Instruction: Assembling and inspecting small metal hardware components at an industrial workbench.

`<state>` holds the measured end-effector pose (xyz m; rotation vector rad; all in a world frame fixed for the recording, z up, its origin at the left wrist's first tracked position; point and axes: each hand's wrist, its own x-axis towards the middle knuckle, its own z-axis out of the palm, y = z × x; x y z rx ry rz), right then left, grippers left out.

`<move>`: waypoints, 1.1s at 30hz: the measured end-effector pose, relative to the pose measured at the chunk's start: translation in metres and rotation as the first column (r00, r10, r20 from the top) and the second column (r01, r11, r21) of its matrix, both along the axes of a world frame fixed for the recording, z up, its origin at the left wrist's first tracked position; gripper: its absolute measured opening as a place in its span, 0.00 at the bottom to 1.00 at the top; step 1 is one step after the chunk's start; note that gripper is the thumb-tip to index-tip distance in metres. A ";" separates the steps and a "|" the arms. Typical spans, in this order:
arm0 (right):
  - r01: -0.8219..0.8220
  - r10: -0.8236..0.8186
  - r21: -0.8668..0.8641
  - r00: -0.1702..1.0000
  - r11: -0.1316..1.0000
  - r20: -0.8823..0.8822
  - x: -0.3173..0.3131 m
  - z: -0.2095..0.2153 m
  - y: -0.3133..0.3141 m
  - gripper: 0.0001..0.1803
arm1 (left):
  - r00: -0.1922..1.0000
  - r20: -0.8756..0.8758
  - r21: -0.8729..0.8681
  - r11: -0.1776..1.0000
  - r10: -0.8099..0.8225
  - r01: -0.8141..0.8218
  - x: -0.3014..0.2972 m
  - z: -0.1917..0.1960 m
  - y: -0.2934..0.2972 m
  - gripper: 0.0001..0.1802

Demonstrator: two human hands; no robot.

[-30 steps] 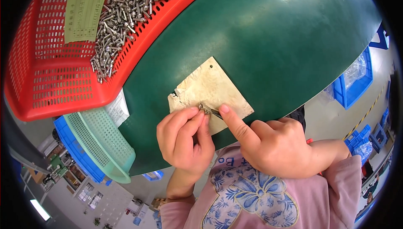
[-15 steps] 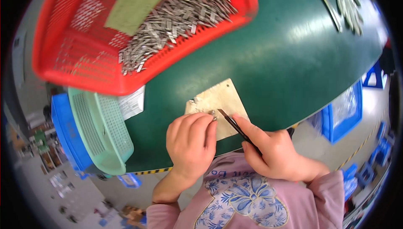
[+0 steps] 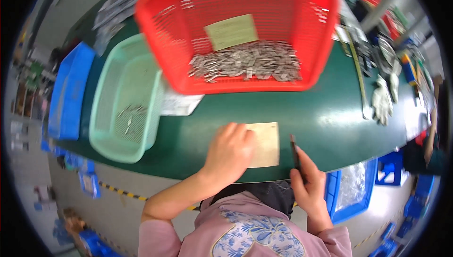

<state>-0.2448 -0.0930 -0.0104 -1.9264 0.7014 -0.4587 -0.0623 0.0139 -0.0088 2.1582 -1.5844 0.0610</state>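
My left hand (image 3: pixel 230 152) is closed, its fingers curled down at the left edge of a square beige board (image 3: pixel 266 146). Whatever lies in or under those fingers is hidden. To the right of the board, my right hand (image 3: pixel 309 184) grips a slim black utility knife (image 3: pixel 296 155), its tip pointing away from me and apart from the board. Beyond the board stands a red plastic basket (image 3: pixel 245 86), holding a heap of small silvery metal pieces (image 3: pixel 250 61) and a yellow-green paper slip (image 3: pixel 231 31).
A pale green basket (image 3: pixel 101 115) with a few metal pieces stands left, beside a blue bin (image 3: pixel 71 92). White paper (image 3: pixel 181 103) lies partly under the red basket. White gloves (image 3: pixel 381 101) and a yellowish strip (image 3: pixel 359 73) lie right. Below the table's right edge sits a blue crate (image 3: pixel 332 195).
My right hand has drawn the knife away from the board to the right. My left hand has moved across the board's left edge, hiding the small metal piece at its fingertips. The view has shifted.
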 end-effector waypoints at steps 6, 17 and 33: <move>0.002 -0.009 -0.209 0.999 0.978 -0.035 0.007 0.001 -0.018 0.24 | 0.976 -0.070 -0.184 0.959 0.206 -0.216 0.032 0.010 0.018 0.08; 0.077 -0.079 -0.199 0.997 0.977 -0.005 0.001 -0.008 -0.040 0.25 | 0.709 0.314 -0.011 0.749 0.631 -0.662 0.091 -0.012 0.037 0.07; -0.028 -0.413 -0.786 0.839 0.618 -0.355 0.051 0.010 -0.158 0.22 | 0.878 0.019 -0.206 0.862 0.478 -0.464 0.077 0.013 0.014 0.06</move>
